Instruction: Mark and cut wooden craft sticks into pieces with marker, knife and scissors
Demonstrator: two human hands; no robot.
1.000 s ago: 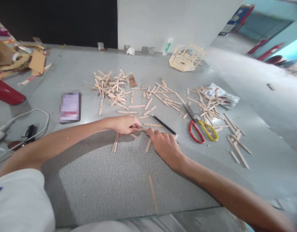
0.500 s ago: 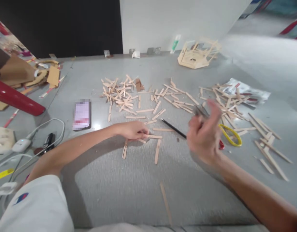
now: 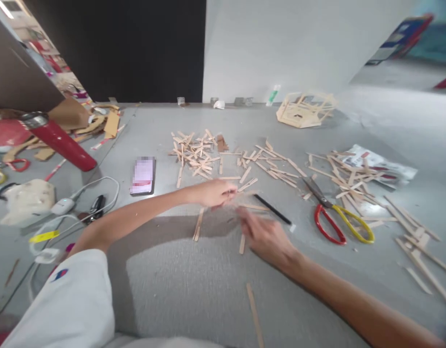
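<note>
My left hand (image 3: 216, 193) is closed just above the middle of the table, its fingertips curled together; what they pinch is too blurred to make out. Close by on its right, my right hand (image 3: 264, 237) reaches inward with its fingers smeared by motion. A wooden craft stick (image 3: 198, 224) lies below my left hand, and another craft stick (image 3: 242, 244) shows partly under my right fingers. Behind my right hand lies a black pencil (image 3: 273, 210). Scissors with one red and one yellow handle (image 3: 325, 205) rest on the table, apart from both hands.
A pile of short sticks (image 3: 194, 151) lies at the back, with more sticks (image 3: 348, 176) beside a plastic packet (image 3: 380, 166) at right. A stick frame model (image 3: 303, 112) stands far back. At left are a phone (image 3: 143, 176), a red bottle (image 3: 65, 144) and cables.
My right hand has let go of the scissors, which now lie on the table, and has moved left beside my left hand. The view has shifted, so things appear lower and further right.
</note>
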